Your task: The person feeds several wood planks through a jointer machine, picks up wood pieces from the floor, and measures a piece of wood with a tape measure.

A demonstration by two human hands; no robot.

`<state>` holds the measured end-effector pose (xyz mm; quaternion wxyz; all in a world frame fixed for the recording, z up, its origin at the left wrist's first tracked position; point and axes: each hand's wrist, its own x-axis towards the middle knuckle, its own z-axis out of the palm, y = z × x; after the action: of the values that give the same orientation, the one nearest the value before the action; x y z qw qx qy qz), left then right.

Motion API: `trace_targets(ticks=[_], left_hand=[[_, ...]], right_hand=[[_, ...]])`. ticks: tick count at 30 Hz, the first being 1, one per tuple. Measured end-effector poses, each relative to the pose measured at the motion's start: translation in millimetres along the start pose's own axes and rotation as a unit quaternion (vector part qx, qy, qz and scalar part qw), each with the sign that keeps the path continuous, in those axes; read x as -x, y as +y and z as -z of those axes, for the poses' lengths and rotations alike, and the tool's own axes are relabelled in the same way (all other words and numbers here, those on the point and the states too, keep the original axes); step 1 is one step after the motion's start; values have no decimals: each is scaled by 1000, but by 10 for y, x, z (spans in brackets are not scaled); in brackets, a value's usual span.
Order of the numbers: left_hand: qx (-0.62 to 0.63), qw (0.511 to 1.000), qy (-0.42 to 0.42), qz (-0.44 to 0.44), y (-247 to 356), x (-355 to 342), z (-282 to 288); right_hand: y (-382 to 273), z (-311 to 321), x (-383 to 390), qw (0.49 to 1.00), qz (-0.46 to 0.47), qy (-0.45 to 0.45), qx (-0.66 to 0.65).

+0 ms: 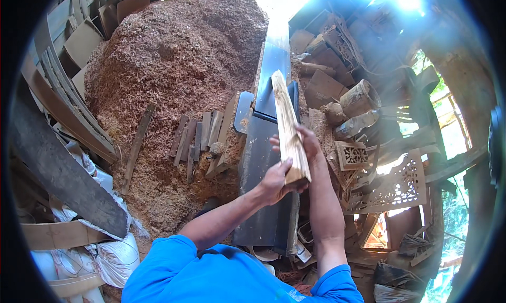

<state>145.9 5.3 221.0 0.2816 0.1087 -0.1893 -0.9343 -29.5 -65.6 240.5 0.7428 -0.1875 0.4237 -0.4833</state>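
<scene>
Both my hands hold a pale, rough length of wood (287, 123) above a long metal jointer (258, 160). My left hand (275, 181) grips the near end, thumb on top and fingers underneath. Further up the right side, my right hand (309, 142) is wrapped round the wood, with some fingertips showing on its left side. The wood points away from me, its far end over the machine's middle, where a dark guard plate (244, 112) sticks out to the left. Whether the wood touches the machine bed, I cannot tell.
A large heap of wood shavings (174, 50) rises at the far left. Several short wood strips (197, 137) lie left of the machine. To the right are a cylindrical container (360, 98), a carved fretwork panel (395, 184) and wood scraps. Curved boards (68, 160) and white sacks (118, 255) stand at left.
</scene>
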Motion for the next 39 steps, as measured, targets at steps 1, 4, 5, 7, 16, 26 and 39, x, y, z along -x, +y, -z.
trace_targets(ticks=[1, 4, 5, 7, 16, 26, 39], left_hand=[[-26, 1000, 6, 13, -117, 32, 88], [-46, 998, 0, 44, -392, 135, 248], [-31, 997, 11, 75, -465, 199, 292], [-18, 994, 26, 106, -627, 341, 588], [-277, 950, 132, 64, -348, 143, 1093], [-146, 977, 148, -41, -574, -347, 458], [-290, 940, 124, -127, -1256, 206, 550]], right_hand=[[132, 168, 16, 1000, 10, 16, 10], [575, 499, 126, 996, 75, -35, -41], [714, 470, 222, 994, 97, -26, -43], [939, 300, 489, 993, 115, 5, -2], [2130, 38, 2286, 989, 118, 49, -69], [2573, 16, 2953, 985, 140, 12, -97], [3868, 211, 3680, 753, 197, 314, 544]])
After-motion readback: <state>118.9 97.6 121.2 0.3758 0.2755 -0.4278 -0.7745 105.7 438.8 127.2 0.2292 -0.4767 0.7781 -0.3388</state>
